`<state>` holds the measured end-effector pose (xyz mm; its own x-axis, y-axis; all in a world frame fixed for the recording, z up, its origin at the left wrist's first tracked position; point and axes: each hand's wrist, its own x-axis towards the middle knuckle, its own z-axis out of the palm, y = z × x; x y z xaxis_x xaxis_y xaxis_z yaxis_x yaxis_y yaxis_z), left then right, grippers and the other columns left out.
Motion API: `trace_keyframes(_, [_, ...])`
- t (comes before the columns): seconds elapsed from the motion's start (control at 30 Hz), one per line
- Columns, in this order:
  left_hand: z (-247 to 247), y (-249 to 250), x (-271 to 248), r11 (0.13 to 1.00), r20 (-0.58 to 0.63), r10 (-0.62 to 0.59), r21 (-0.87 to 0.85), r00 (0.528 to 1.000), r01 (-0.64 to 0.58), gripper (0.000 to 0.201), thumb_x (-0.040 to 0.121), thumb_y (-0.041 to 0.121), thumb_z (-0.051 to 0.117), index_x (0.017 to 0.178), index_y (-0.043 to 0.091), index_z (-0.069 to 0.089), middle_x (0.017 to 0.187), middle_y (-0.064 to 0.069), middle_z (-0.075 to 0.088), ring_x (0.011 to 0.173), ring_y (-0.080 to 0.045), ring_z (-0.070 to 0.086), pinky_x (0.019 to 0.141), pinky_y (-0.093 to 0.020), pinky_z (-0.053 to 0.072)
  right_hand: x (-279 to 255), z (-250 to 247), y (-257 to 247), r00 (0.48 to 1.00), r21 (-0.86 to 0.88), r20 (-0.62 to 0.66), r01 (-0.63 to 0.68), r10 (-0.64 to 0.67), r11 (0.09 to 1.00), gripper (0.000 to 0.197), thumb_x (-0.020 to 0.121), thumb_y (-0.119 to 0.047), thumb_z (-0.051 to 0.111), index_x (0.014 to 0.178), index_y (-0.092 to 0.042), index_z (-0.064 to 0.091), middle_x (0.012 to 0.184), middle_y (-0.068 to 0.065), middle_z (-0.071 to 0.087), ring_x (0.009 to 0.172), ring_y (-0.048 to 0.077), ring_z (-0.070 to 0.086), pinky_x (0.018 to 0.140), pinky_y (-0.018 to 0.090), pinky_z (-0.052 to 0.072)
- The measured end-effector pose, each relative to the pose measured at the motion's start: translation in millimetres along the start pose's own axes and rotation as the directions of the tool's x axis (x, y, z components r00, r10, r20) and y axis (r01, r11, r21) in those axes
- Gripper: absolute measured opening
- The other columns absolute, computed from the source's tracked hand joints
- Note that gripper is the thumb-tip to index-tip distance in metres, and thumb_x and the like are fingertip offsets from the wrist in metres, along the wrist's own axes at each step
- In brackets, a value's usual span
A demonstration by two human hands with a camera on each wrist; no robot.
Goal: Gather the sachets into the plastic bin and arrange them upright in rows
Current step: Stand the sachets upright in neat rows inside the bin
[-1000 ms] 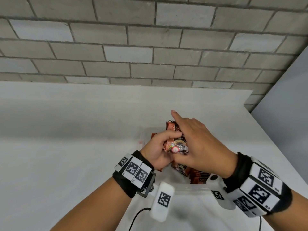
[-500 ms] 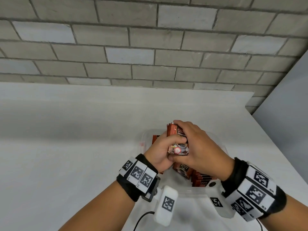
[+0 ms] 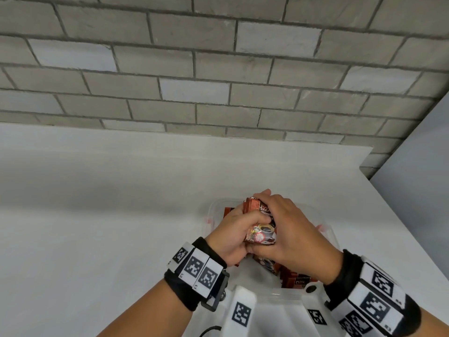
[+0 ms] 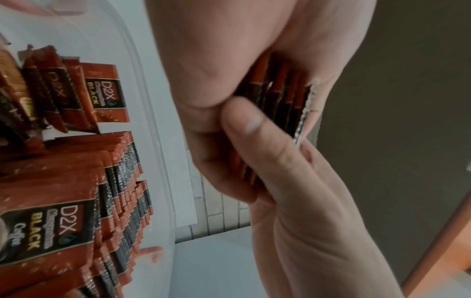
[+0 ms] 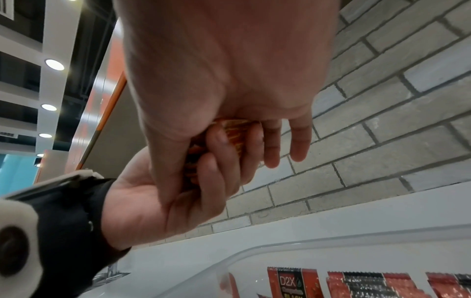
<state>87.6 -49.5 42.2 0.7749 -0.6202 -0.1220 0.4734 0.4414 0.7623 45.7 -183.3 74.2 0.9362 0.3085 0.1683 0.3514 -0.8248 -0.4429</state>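
Observation:
A stack of red and black coffee sachets [image 3: 263,227] is held above the clear plastic bin [image 3: 211,210]. My left hand [image 3: 233,229] grips the stack from the left, its thumb lying across the front. My right hand [image 3: 289,229] clasps the same stack from the right and over the top edge. In the left wrist view the sachet stack [image 4: 280,96] shows edge-on between both hands. In the right wrist view the stack [image 5: 229,133] peeks out between the fingers. More sachets [image 4: 84,201] stand in rows inside the bin.
The bin [image 5: 280,252] sits on a white table [image 3: 97,215] near its right edge. A grey brick wall [image 3: 218,69] runs behind the table. A few sachets [image 4: 71,96] lean loosely at one end of the bin.
My right hand's index finger, stretched out a second ago, has curled down over the top of the stack. Both hands now close tighter around the sachets.

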Motion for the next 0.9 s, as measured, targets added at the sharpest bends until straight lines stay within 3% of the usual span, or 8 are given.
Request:
trace_keyframes(0.1, [-4, 0, -1, 0.998, 0.019, 0.010, -0.055, 1.000, -0.009, 0.060, 0.071, 0.004, 0.059, 0.128, 0.020, 0.058, 0.104, -0.014, 0.065, 0.084, -0.022, 0.066, 0.072, -0.030, 0.055, 0, -5, 0, 0.997, 0.037, 0.074, -0.036, 0.033, 0.999, 0.101, 0.062, -0.071, 0.064, 0.146, -0.034, 0.021, 0.125, -0.024, 0.033, 0.117, -0.002, 0.032, 0.100, 0.020, 0.029])
trace_keyframes(0.17, [-7, 1, -2, 0.997, 0.041, 0.010, -0.072, 0.999, -0.007, 0.057, 0.069, 0.003, 0.062, 0.124, 0.018, 0.062, 0.105, -0.016, 0.064, 0.084, -0.023, 0.065, 0.071, -0.032, 0.054, -2, -9, 0, 0.997, 0.145, 0.049, -0.062, 0.055, 0.988, 0.085, 0.066, -0.076, 0.051, 0.141, -0.045, 0.024, 0.126, -0.028, 0.035, 0.119, -0.008, 0.033, 0.099, 0.012, 0.027])
trace_keyframes(0.23, [-9, 3, -2, 0.998, 0.047, 0.007, -0.066, 0.999, -0.004, 0.058, 0.070, 0.000, 0.061, 0.126, 0.018, 0.061, 0.108, -0.018, 0.064, 0.084, -0.024, 0.065, 0.071, -0.032, 0.053, -4, -13, 3, 0.993, 0.255, -0.091, -0.045, 0.070, 0.966, 0.045, 0.079, -0.065, 0.052, 0.121, -0.057, 0.036, 0.116, -0.025, 0.047, 0.111, -0.007, 0.044, 0.089, 0.007, 0.034])
trace_keyframes(0.33, [-9, 4, -4, 0.999, 0.055, 0.010, -0.053, 0.998, -0.008, 0.058, 0.075, -0.002, 0.058, 0.130, 0.019, 0.058, 0.117, -0.019, 0.064, 0.091, -0.028, 0.066, 0.075, -0.035, 0.055, -3, -16, 8, 0.964, 0.292, -0.232, -0.059, 0.131, 0.955, 0.021, 0.089, -0.032, 0.062, 0.100, -0.044, 0.049, 0.093, -0.009, 0.056, 0.088, 0.005, 0.056, 0.073, 0.012, 0.042])
trace_keyframes(0.47, [-8, 2, -7, 1.000, 0.047, 0.023, -0.019, 0.999, -0.022, 0.055, 0.077, 0.000, 0.059, 0.129, 0.018, 0.057, 0.119, -0.018, 0.065, 0.097, -0.029, 0.066, 0.078, -0.038, 0.056, -1, -16, 8, 0.958, 0.385, -0.169, -0.153, 0.232, 0.910, 0.025, 0.086, -0.025, 0.066, 0.102, -0.038, 0.052, 0.091, -0.008, 0.060, 0.074, 0.006, 0.059, 0.065, 0.013, 0.046])
trace_keyframes(0.6, [-10, 3, -7, 0.999, 0.019, 0.043, 0.030, 0.999, -0.044, 0.055, 0.075, -0.003, 0.062, 0.126, 0.015, 0.058, 0.118, -0.021, 0.064, 0.098, -0.030, 0.066, 0.080, -0.038, 0.056, -2, -21, 7, 0.954, 0.478, -0.073, -0.221, 0.289, 0.850, 0.029, 0.083, -0.029, 0.069, 0.105, -0.042, 0.055, 0.088, -0.006, 0.063, 0.075, 0.011, 0.062, 0.071, 0.022, 0.052])
trace_keyframes(0.73, [-15, 6, -7, 0.998, -0.006, 0.042, 0.039, 0.999, -0.042, 0.049, 0.074, 0.003, 0.062, 0.122, 0.016, 0.060, 0.112, -0.018, 0.066, 0.096, -0.030, 0.066, 0.082, -0.042, 0.053, 0, -28, 5, 0.948, 0.571, 0.033, -0.277, 0.315, 0.773, 0.029, 0.084, -0.014, 0.068, 0.106, -0.033, 0.062, 0.088, 0.007, 0.065, 0.079, 0.026, 0.067, 0.076, 0.034, 0.057])
trace_keyframes(0.9, [-36, 17, -14, 0.988, -0.110, 0.074, -0.124, 0.991, -0.087, 0.044, 0.076, 0.010, 0.060, 0.119, 0.018, 0.062, 0.092, -0.012, 0.066, 0.074, -0.024, 0.064, 0.068, -0.036, 0.050, -11, -31, 18, 0.934, 0.402, 0.115, -0.356, 0.340, 0.843, 0.010, 0.087, -0.018, 0.066, 0.094, -0.026, 0.066, 0.077, 0.000, 0.071, 0.069, 0.013, 0.067, 0.068, 0.027, 0.053])
